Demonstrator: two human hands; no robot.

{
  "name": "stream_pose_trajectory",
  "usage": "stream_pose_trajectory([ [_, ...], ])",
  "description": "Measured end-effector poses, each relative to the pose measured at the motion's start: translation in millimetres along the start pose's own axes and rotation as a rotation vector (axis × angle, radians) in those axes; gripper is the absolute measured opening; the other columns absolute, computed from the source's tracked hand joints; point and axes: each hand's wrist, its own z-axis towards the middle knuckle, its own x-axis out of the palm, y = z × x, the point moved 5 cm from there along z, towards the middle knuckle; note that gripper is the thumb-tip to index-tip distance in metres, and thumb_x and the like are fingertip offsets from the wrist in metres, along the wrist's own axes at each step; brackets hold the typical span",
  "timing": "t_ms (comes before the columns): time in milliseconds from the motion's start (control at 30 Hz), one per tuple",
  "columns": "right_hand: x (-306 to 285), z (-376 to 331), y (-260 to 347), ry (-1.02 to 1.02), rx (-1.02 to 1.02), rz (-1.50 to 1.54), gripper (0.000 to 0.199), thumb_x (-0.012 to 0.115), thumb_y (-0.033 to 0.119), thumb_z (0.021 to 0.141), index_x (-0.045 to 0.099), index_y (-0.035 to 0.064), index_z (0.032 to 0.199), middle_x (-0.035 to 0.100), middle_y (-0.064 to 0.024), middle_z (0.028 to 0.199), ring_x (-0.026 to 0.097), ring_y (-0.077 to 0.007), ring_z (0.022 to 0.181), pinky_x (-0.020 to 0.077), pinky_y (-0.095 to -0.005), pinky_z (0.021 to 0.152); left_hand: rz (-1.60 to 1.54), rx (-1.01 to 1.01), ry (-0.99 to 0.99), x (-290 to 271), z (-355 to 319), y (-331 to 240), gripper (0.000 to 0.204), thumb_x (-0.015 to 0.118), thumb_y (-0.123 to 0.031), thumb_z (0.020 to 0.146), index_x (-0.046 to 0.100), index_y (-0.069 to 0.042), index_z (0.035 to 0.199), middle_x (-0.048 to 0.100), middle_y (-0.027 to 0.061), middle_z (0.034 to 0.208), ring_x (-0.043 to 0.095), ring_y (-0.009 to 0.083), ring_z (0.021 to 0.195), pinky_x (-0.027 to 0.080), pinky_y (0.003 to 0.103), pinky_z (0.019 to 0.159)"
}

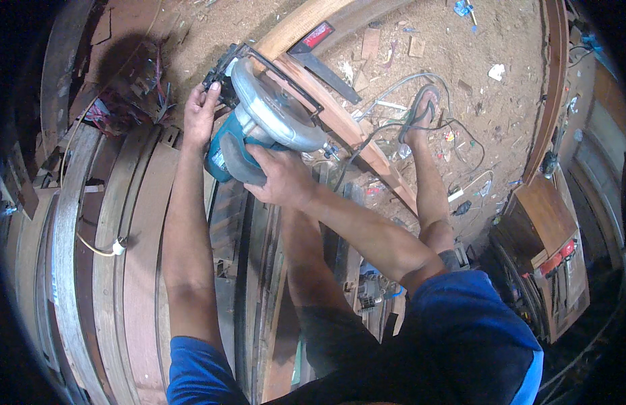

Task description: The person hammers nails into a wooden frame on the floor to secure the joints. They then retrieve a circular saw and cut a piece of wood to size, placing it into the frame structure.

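A circular saw (272, 111) with a teal motor housing and a silver blade guard is held in both my hands. My right hand (286, 177) is wrapped round its handle. My left hand (201, 116) grips the black edge of its base plate, thumb on top and the other fingers mostly hidden. Close beside the saw's base runs a long reddish wooden piece (377, 158); I cannot tell whether the two touch. A dark angled tool with a red label (320, 35) lies against the pale curved timber (296, 30) beyond.
Long boards (141, 270) lie side by side at left, with a white plug (119, 246) on a cord over them. A dark cable (455, 121) loops across the sawdust-covered ground, by my sandalled foot (424, 111). A wooden box (542, 223) stands at right.
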Motion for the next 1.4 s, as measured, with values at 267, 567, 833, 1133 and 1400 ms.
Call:
stream_pose_trajectory([
  [267, 7.7, 8.7, 0.4, 0.085, 0.055, 0.043, 0.063, 0.082, 0.021, 0.067, 0.053, 0.0007, 0.119, 0.067, -0.0225, 0.099, 0.065, -0.0413, 0.09, 0.0517, -0.0472, 0.08, -0.005, 0.018, 0.021, -10.1, 9.4, 4.3, 0.048, 0.062, -0.036, 0.096, 0.052, 0.0, 0.126, 0.068, 0.0076, 0.101, 0.063, 0.0125, 0.091, 0.053, 0.03, 0.08],
  [567, 0.4, 21.1, 14.6, 0.005, -0.012, 0.07, 0.063, 0.082, 0.018, 0.067, 0.053, 0.0001, 0.119, 0.067, -0.0239, 0.097, 0.066, -0.0423, 0.085, 0.0536, -0.0463, 0.077, -0.012, 0.035, -0.003, -18.6, 14.5, -3.7, 0.046, 0.063, -0.035, 0.095, 0.053, -0.001, 0.124, 0.068, 0.0066, 0.099, 0.063, 0.0125, 0.087, 0.054, 0.029, 0.076],
  [833, 7.6, 30.9, 18.3, 0.022, -0.001, 0.061, 0.063, 0.082, 0.019, 0.067, 0.053, 0.0005, 0.12, 0.067, -0.0233, 0.097, 0.066, -0.0419, 0.085, 0.0539, -0.0474, 0.076, -0.071, 0.024, -0.003, -28.4, 21.8, -9.0, 0.045, 0.065, -0.036, 0.094, 0.054, -0.003, 0.123, 0.067, 0.0069, 0.099, 0.063, 0.013, 0.087, 0.054, 0.03, 0.076],
  [1133, 8.2, 53.5, 39.0, -0.009, 0.018, -0.024, 0.07, 0.08, 0.023, 0.069, 0.053, 0.0024, 0.13, 0.067, -0.0211, 0.106, 0.066, -0.04, 0.093, 0.0536, -0.0446, 0.083, 0.003, 0.007, -0.016, -48.8, 40.8, -27.1, 0.052, 0.066, -0.04, 0.092, 0.055, -0.002, 0.126, 0.066, 0.0095, 0.107, 0.062, 0.0161, 0.091, 0.053, 0.031, 0.078],
  [1400, 15.4, 53.3, 33.4, -0.02, 0.023, 0.016, 0.069, 0.081, 0.023, 0.068, 0.055, 0.0034, 0.128, 0.067, -0.0209, 0.108, 0.068, -0.0371, 0.093, 0.0552, -0.044, 0.081, -0.031, 0.048, -0.021, -50.6, 33.1, -39.4, 0.047, 0.065, -0.036, 0.094, 0.054, -0.003, 0.126, 0.066, 0.0095, 0.11, 0.063, 0.0164, 0.096, 0.051, 0.031, 0.084],
])
